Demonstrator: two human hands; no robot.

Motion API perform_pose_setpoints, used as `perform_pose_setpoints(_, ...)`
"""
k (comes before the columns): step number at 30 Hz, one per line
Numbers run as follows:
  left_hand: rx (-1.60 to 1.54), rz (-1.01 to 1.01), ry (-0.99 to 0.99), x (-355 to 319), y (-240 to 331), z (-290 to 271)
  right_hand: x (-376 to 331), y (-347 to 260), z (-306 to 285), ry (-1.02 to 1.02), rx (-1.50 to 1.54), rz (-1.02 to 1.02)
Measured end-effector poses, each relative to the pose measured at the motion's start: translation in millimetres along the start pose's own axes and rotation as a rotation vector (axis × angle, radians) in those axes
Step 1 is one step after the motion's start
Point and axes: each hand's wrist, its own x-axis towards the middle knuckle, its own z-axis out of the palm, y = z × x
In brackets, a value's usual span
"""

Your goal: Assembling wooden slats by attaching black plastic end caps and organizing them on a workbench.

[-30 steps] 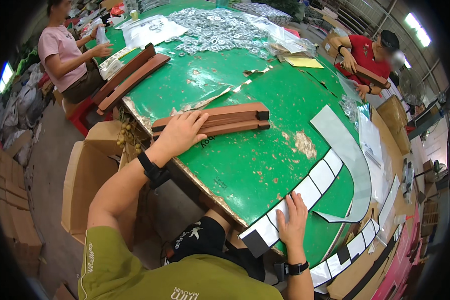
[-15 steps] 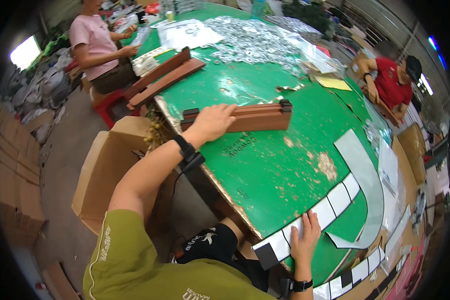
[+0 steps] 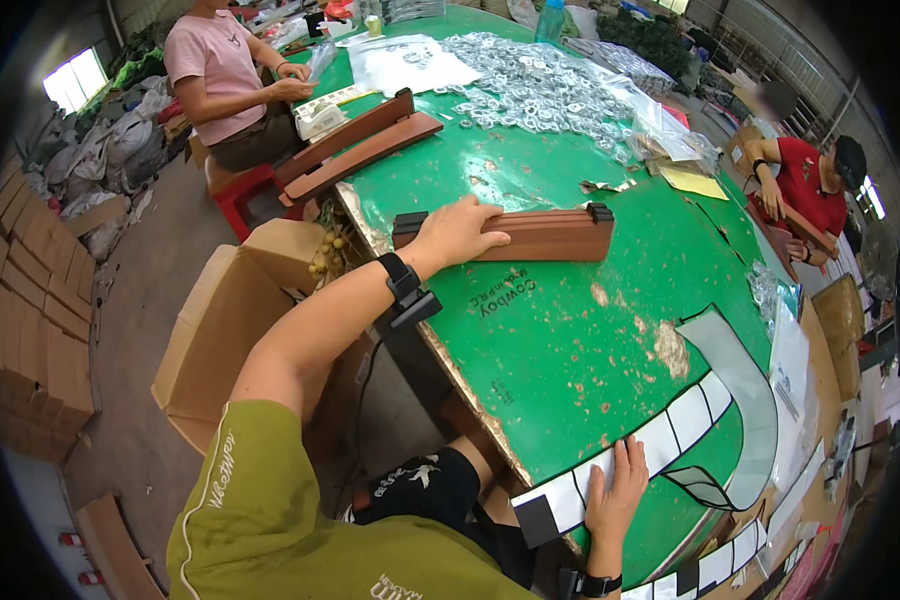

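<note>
My left hand [image 3: 460, 235] rests across a bundle of reddish-brown slats [image 3: 555, 237] with black end caps, its fingers over the top edge and its thumb along the near side. The bundle lies on the green table; my palm hides part of its left half. Near the table's front edge, my right hand [image 3: 618, 495] lies with its fingers stretched out on a long white strip [image 3: 655, 442] divided by black lines, with a black square at its near end. Beside that strip curves a grey band [image 3: 755, 420] with dark edging, its lower end curled back.
More brown slats [image 3: 370, 155] lie at the table's far left, by an open cardboard box [image 3: 210, 330]. Metal rings [image 3: 540, 85] are heaped at the back. One person [image 3: 220, 80] sits at far left; another [image 3: 805, 185] at right handles brown slats. The table edge [image 3: 470, 400] is chipped.
The whole view has shifted, moving most things rightward. The grey band's upper end has dropped and its lower end shows a curl. Both my hands stay in place on the slats and white strip.
</note>
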Motion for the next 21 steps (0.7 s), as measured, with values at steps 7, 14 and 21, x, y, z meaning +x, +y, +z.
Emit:
perform_pose_setpoints(7,-0.375,-0.062,-0.112,76.3,-8.6,-23.9,-1.4,3.3,0.5,0.001,-0.001,-0.022)
perform_pose_setpoints(14,0.250,-0.091,-0.181,111.0,-35.2,32.0,-2.0,1.3,-0.3,-0.040,-0.015,-0.003)
perform_pose_setpoints(21,0.182,-0.030,0.019,105.5,-26.3,35.8,-2.1,-0.6,-2.4,0.011,-0.038,-0.023)
